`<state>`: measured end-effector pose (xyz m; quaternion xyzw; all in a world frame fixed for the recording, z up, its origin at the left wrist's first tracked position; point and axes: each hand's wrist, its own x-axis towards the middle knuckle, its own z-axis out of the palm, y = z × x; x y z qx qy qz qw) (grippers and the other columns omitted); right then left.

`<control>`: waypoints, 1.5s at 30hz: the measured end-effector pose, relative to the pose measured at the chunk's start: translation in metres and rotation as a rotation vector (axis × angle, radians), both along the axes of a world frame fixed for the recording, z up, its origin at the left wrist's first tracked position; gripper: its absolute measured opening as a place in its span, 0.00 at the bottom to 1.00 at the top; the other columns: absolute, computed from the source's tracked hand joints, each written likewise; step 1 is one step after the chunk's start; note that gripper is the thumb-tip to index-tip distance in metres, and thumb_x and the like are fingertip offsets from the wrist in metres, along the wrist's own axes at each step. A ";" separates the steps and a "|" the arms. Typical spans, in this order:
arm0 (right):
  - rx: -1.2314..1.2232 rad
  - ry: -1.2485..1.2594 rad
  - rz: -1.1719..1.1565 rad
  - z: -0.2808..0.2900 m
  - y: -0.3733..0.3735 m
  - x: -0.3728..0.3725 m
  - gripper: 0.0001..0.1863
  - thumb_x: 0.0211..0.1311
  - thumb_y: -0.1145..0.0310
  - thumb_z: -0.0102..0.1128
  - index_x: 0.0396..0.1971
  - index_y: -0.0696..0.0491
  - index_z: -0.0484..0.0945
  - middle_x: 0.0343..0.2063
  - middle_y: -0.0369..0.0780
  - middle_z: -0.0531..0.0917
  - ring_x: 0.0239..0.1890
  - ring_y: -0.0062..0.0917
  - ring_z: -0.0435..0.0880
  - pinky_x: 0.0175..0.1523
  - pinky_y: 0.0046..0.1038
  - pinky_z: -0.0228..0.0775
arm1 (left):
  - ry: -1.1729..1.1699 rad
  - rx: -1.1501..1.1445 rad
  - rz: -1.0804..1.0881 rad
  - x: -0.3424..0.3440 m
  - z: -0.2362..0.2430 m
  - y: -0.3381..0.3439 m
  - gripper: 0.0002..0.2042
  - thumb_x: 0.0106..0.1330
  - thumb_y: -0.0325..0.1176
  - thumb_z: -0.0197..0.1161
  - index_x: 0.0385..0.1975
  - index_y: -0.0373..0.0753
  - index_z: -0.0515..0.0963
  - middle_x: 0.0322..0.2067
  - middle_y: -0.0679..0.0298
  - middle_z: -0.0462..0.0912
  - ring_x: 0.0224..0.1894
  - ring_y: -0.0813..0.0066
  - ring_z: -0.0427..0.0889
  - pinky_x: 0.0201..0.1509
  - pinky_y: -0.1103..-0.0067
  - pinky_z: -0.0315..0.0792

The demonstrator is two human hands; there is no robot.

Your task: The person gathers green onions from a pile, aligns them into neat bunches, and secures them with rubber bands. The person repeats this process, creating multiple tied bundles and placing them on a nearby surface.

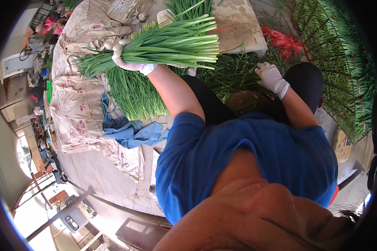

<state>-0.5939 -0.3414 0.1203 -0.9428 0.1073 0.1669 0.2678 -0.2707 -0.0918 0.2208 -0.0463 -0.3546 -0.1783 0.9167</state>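
Note:
My white-gloved left hand grips a bunch of long green leafy stalks, their pale stem ends pointing right. Beneath it lies a thick pile of similar stalks on the cloth at my left. My white-gloved right hand is open, with fingers loosely bent and nothing visible in it. It hangs beside my right leg, over a heap of loose leaves and trimmings.
A flowered cloth and blue cloth lie left. A worn board, red plastic strands and stacked tied bundles sit ahead and right. Blurred people are at far left.

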 end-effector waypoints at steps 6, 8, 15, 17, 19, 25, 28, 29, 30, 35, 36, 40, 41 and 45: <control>1.216 -0.632 -0.530 0.042 0.046 0.068 0.16 0.63 0.68 0.56 0.47 0.60 0.75 0.43 0.37 0.81 0.44 0.18 0.77 0.52 0.20 0.67 | -0.089 0.017 -0.013 -0.008 -0.004 -0.007 0.20 0.63 0.31 0.51 0.57 0.44 0.69 0.45 0.64 0.79 0.48 0.71 0.76 0.61 0.72 0.66; 1.365 -0.613 -0.534 0.043 0.047 0.086 0.17 0.63 0.67 0.56 0.49 0.60 0.74 0.44 0.39 0.80 0.45 0.20 0.77 0.54 0.23 0.67 | 0.064 0.015 0.067 0.002 -0.014 -0.014 0.19 0.63 0.29 0.51 0.55 0.43 0.70 0.44 0.64 0.80 0.46 0.74 0.77 0.60 0.73 0.68; 1.885 -0.452 -0.249 0.040 0.032 0.103 0.21 0.60 0.70 0.56 0.50 0.64 0.69 0.45 0.44 0.78 0.49 0.30 0.77 0.56 0.31 0.67 | 0.072 0.004 0.023 -0.009 -0.006 -0.022 0.20 0.62 0.30 0.52 0.56 0.42 0.69 0.38 0.64 0.80 0.43 0.79 0.77 0.58 0.77 0.69; 1.805 -0.392 -0.329 0.042 0.030 0.101 0.21 0.59 0.72 0.56 0.51 0.65 0.68 0.43 0.43 0.79 0.46 0.27 0.78 0.52 0.27 0.70 | 0.052 0.037 0.097 -0.011 -0.003 -0.020 0.20 0.63 0.31 0.52 0.57 0.42 0.69 0.39 0.63 0.80 0.44 0.77 0.77 0.59 0.77 0.68; 1.740 -0.403 -0.354 0.048 0.035 0.099 0.20 0.58 0.76 0.54 0.51 0.66 0.68 0.43 0.44 0.79 0.45 0.28 0.79 0.52 0.28 0.70 | 0.034 0.036 0.107 -0.007 -0.006 -0.016 0.20 0.64 0.31 0.52 0.57 0.41 0.68 0.40 0.61 0.80 0.46 0.76 0.77 0.59 0.76 0.68; 1.457 -0.551 -0.433 0.039 0.043 0.107 0.15 0.57 0.82 0.53 0.46 0.65 0.74 0.44 0.43 0.79 0.46 0.28 0.79 0.55 0.28 0.69 | 0.051 -0.031 0.007 -0.002 -0.011 -0.022 0.20 0.63 0.30 0.51 0.55 0.34 0.68 0.38 0.59 0.82 0.46 0.76 0.78 0.59 0.76 0.68; 1.353 -0.614 -0.397 0.042 0.045 0.100 0.13 0.58 0.80 0.55 0.43 0.61 0.77 0.42 0.41 0.81 0.44 0.27 0.80 0.54 0.26 0.69 | 0.045 0.014 0.045 0.004 -0.021 -0.017 0.19 0.63 0.30 0.50 0.54 0.33 0.69 0.39 0.59 0.81 0.45 0.77 0.78 0.60 0.77 0.68; 1.265 -0.662 -0.339 0.045 0.041 0.093 0.12 0.59 0.78 0.55 0.42 0.60 0.78 0.42 0.42 0.81 0.44 0.27 0.80 0.53 0.27 0.69 | 0.018 0.017 0.066 0.006 -0.023 -0.014 0.18 0.64 0.30 0.50 0.53 0.34 0.69 0.40 0.60 0.81 0.45 0.77 0.78 0.60 0.77 0.67; 1.173 -0.707 -0.279 0.053 0.035 0.083 0.11 0.59 0.77 0.55 0.41 0.59 0.79 0.42 0.42 0.80 0.44 0.28 0.80 0.53 0.28 0.70 | -0.008 0.016 0.088 0.008 -0.025 -0.012 0.18 0.64 0.30 0.50 0.53 0.34 0.70 0.41 0.60 0.81 0.45 0.77 0.78 0.60 0.77 0.67; 0.283 -0.151 -0.154 0.026 0.001 0.029 0.18 0.58 0.61 0.61 0.41 0.60 0.79 0.42 0.42 0.81 0.50 0.23 0.77 0.53 0.28 0.68 | -0.111 -0.023 -0.023 -0.007 -0.012 -0.012 0.18 0.65 0.32 0.51 0.55 0.38 0.67 0.39 0.65 0.80 0.47 0.79 0.76 0.62 0.76 0.64; -0.024 -0.256 -0.123 0.027 0.004 0.028 0.22 0.58 0.55 0.61 0.41 0.60 0.79 0.41 0.41 0.81 0.49 0.21 0.77 0.54 0.26 0.67 | -0.121 -0.040 -0.052 -0.005 -0.012 -0.013 0.19 0.65 0.32 0.51 0.57 0.40 0.66 0.38 0.66 0.79 0.48 0.79 0.75 0.63 0.76 0.64; 1.002 -0.677 -0.353 0.065 0.030 0.050 0.17 0.62 0.61 0.56 0.41 0.60 0.80 0.44 0.39 0.80 0.50 0.25 0.75 0.57 0.25 0.61 | -0.097 -0.104 -0.150 -0.022 -0.010 -0.020 0.24 0.62 0.27 0.54 0.59 0.42 0.63 0.32 0.71 0.74 0.45 0.81 0.72 0.64 0.73 0.61; 0.973 -0.631 -0.322 0.071 0.034 0.057 0.17 0.63 0.62 0.55 0.41 0.60 0.80 0.48 0.40 0.77 0.51 0.26 0.73 0.60 0.25 0.58 | -0.080 -0.105 -0.177 -0.019 -0.009 -0.024 0.23 0.61 0.27 0.53 0.58 0.42 0.64 0.27 0.74 0.69 0.39 0.83 0.70 0.65 0.72 0.61; 1.140 -0.464 -0.515 0.057 0.056 0.080 0.11 0.60 0.67 0.59 0.37 0.60 0.79 0.35 0.33 0.80 0.40 0.15 0.74 0.50 0.20 0.64 | -0.066 -0.026 -0.058 -0.026 -0.013 -0.034 0.20 0.61 0.27 0.49 0.55 0.40 0.62 0.22 0.74 0.61 0.36 0.81 0.68 0.63 0.71 0.63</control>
